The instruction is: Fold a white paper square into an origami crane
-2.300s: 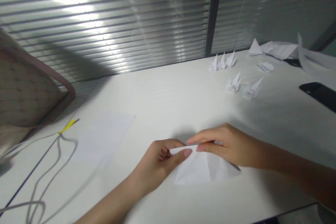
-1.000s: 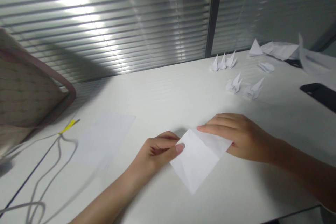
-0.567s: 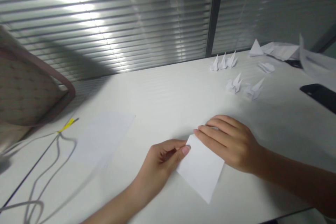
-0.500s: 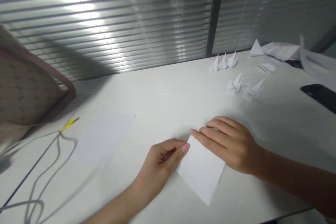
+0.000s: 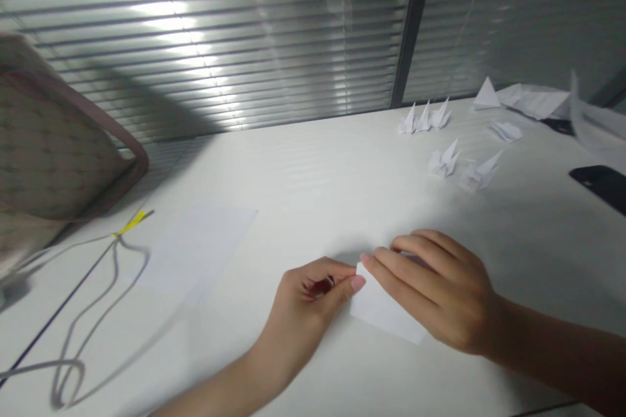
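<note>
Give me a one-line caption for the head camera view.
Left hand and right hand hold a folded white paper on a white desk, paper cranes beyond.

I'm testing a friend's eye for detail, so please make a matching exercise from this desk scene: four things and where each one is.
Things:
1. folded white paper
2. black phone
3. paper cranes
4. flat paper sheet

Places:
A. far right of the desk
B. lying left of the hands
C. between the left hand and right hand
D. grouped near the desk's back edge

Pairs: 1-C, 2-A, 3-D, 4-B
</note>
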The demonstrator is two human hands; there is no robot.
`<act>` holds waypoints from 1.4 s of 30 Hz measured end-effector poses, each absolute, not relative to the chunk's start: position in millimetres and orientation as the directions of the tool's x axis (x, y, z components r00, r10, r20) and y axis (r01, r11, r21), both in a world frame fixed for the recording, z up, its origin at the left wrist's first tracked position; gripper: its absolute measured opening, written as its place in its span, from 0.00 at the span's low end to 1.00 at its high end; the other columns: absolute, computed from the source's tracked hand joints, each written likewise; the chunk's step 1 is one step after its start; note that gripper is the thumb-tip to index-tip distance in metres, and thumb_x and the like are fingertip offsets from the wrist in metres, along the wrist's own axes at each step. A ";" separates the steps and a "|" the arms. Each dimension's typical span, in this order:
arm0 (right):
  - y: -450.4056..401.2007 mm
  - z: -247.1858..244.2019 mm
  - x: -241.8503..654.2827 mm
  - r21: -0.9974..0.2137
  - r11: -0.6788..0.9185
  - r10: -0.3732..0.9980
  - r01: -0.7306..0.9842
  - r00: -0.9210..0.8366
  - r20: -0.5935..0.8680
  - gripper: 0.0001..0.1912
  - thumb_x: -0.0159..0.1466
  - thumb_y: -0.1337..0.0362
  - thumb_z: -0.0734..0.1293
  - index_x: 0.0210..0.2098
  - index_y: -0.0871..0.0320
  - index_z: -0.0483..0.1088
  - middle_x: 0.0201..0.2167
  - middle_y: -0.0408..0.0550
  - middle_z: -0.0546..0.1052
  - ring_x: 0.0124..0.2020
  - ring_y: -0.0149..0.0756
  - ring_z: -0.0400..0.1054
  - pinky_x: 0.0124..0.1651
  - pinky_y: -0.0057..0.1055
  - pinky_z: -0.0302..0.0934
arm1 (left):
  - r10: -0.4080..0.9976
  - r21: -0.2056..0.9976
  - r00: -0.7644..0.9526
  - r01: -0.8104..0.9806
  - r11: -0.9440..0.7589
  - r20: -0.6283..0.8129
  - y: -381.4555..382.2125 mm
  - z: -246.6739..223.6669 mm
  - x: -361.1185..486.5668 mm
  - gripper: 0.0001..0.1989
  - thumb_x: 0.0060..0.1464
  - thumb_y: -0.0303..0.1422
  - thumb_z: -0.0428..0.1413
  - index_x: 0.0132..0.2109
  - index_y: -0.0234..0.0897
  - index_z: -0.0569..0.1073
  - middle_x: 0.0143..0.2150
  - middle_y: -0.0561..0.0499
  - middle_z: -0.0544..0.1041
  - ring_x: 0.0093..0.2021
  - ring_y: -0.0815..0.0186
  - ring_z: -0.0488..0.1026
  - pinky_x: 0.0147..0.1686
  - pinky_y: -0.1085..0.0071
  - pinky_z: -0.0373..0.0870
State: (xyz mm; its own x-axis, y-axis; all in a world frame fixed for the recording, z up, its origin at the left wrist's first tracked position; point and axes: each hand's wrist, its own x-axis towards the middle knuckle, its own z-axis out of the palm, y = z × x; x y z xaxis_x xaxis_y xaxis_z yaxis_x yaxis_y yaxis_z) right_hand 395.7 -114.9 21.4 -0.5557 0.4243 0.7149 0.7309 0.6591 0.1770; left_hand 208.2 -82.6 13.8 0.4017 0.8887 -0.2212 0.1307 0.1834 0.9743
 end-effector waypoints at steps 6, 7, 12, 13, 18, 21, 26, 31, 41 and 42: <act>-119.3 23.9 395.3 0.158 0.687 0.418 0.710 -0.563 0.713 0.15 0.68 0.71 0.57 0.41 0.69 0.75 0.37 0.53 0.80 0.36 0.41 0.71 0.39 0.40 0.65 | 0.941 0.991 0.334 0.133 0.016 -0.060 -88.2 14.2 207.3 0.05 0.51 0.30 0.61 0.28 0.38 0.79 0.21 0.55 0.76 0.23 0.72 0.71 0.25 0.80 0.68; -119.9 23.9 394.8 0.144 0.688 0.427 0.711 -0.558 0.712 0.15 0.68 0.71 0.57 0.42 0.69 0.75 0.38 0.53 0.80 0.37 0.41 0.71 0.40 0.40 0.65 | 0.947 0.991 0.322 0.128 -0.034 -0.009 -87.8 13.8 206.1 0.05 0.51 0.29 0.61 0.29 0.39 0.79 0.23 0.55 0.78 0.25 0.71 0.73 0.28 0.79 0.70; -119.8 18.7 392.5 0.085 0.696 0.462 0.713 -0.535 0.707 0.16 0.66 0.73 0.61 0.52 0.69 0.70 0.46 0.50 0.78 0.46 0.40 0.69 0.52 0.39 0.62 | 0.946 0.954 0.235 0.145 -0.261 0.223 -81.9 11.0 198.0 0.06 0.52 0.26 0.60 0.32 0.43 0.80 0.29 0.57 0.80 0.30 0.71 0.75 0.32 0.80 0.72; -118.9 16.7 392.2 0.069 0.700 0.472 0.711 -0.533 0.703 0.17 0.65 0.74 0.61 0.53 0.68 0.69 0.47 0.49 0.78 0.48 0.39 0.68 0.54 0.39 0.61 | 0.941 0.942 0.222 0.161 -0.294 0.255 -80.6 10.4 196.9 0.06 0.52 0.25 0.60 0.32 0.43 0.80 0.29 0.57 0.80 0.30 0.71 0.76 0.32 0.80 0.73; -113.8 10.4 391.2 -0.029 0.733 0.533 0.680 -0.547 0.645 0.25 0.60 0.75 0.60 0.58 0.67 0.64 0.52 0.50 0.74 0.53 0.39 0.63 0.60 0.37 0.55 | 0.906 0.886 0.218 0.222 -0.407 0.362 -76.0 9.3 195.0 0.05 0.53 0.27 0.60 0.36 0.41 0.80 0.34 0.54 0.81 0.33 0.68 0.76 0.34 0.76 0.75; -113.7 12.6 391.3 -0.158 0.759 0.579 0.631 -0.543 0.608 0.29 0.58 0.67 0.62 0.59 0.69 0.62 0.55 0.54 0.71 0.55 0.43 0.62 0.61 0.40 0.54 | 0.889 0.851 0.226 0.272 -0.449 0.397 -73.6 9.8 193.1 0.05 0.55 0.29 0.58 0.38 0.40 0.79 0.37 0.51 0.81 0.34 0.67 0.77 0.35 0.73 0.76; -114.3 19.9 391.7 -0.421 0.727 0.670 0.542 -0.426 0.608 0.19 0.62 0.63 0.64 0.50 0.65 0.69 0.47 0.55 0.74 0.49 0.39 0.66 0.53 0.37 0.61 | 0.795 0.756 0.354 0.279 -0.592 0.492 -70.8 8.1 188.2 0.09 0.55 0.25 0.58 0.42 0.40 0.78 0.41 0.51 0.80 0.39 0.65 0.77 0.39 0.70 0.76; -109.4 19.1 393.5 -0.496 0.609 0.737 0.619 -0.210 0.643 0.12 0.61 0.63 0.68 0.45 0.58 0.71 0.47 0.53 0.72 0.51 0.40 0.64 0.54 0.40 0.58 | 0.646 0.614 0.476 0.247 -0.750 0.597 -73.7 7.8 187.1 0.13 0.54 0.20 0.57 0.45 0.40 0.76 0.42 0.50 0.79 0.42 0.65 0.76 0.40 0.70 0.75; -96.6 15.5 398.1 -0.593 0.727 0.685 0.345 -0.312 0.658 0.05 0.61 0.69 0.69 0.38 0.58 0.75 0.36 0.47 0.79 0.40 0.33 0.69 0.44 0.35 0.64 | 0.574 0.505 0.545 0.291 -0.813 0.611 -78.3 16.9 184.9 0.11 0.56 0.20 0.56 0.44 0.38 0.75 0.41 0.50 0.78 0.40 0.68 0.77 0.38 0.75 0.75; -96.4 16.1 397.8 -0.609 0.720 0.693 0.332 -0.307 0.652 0.04 0.61 0.69 0.69 0.37 0.58 0.75 0.35 0.46 0.79 0.39 0.33 0.69 0.43 0.35 0.64 | 0.565 0.496 0.559 0.289 -0.819 0.607 -78.7 17.0 184.5 0.11 0.56 0.20 0.55 0.44 0.38 0.75 0.41 0.50 0.78 0.39 0.68 0.77 0.38 0.75 0.75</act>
